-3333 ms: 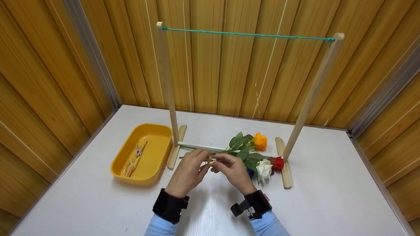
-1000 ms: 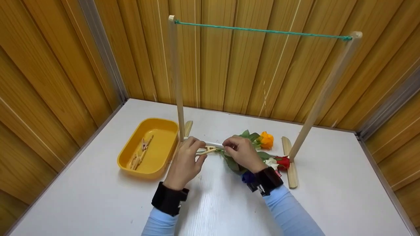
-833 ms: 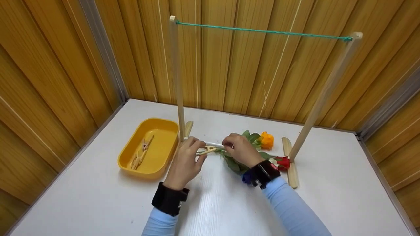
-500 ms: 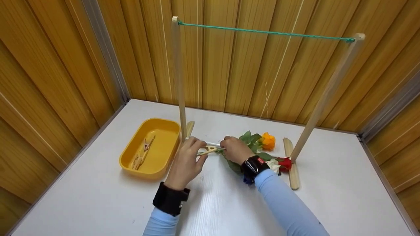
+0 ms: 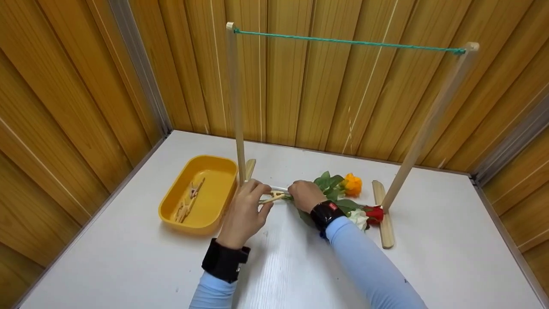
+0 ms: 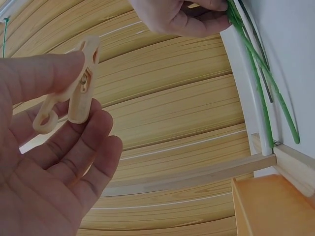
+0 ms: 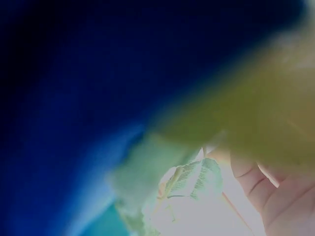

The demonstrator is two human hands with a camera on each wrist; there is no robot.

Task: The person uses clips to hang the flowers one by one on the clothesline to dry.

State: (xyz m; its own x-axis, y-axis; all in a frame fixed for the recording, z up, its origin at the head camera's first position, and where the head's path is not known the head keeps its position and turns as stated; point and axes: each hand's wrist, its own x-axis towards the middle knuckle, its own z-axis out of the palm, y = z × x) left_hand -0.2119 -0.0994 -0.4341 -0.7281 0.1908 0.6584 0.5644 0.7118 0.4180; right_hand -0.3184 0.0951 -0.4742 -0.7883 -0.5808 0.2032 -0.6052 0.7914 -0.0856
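Compared with the frame from about three seconds before, both hands had moved up the frame toward the rack's bottom rail, and the right forearm had swung in across the flower heads, hiding the blue one. The left hand (image 5: 245,211) pinched a wooden clothespin (image 5: 272,198) between thumb and fingers, just left of centre in the head view. The right hand (image 5: 303,195), right beside it, was curled down over the green stems (image 5: 286,197) on the table (image 5: 128,266); whether it actually gripped them could not be told.

The left wrist view showed what the head view did not: the clothespin (image 6: 74,88) with its spring, pinched at upper left, and the right hand (image 6: 182,17) on the stems (image 6: 261,88) at the top edge. The right wrist view was a blur of blue, with pale leaves low in the frame.

The yellow tray (image 5: 171,214), at left centre, held several more clothespins (image 5: 188,201). The orange rose (image 5: 352,184), white rose (image 5: 358,218) and red rose (image 5: 374,213) lay right of centre, under the green string (image 5: 347,42).
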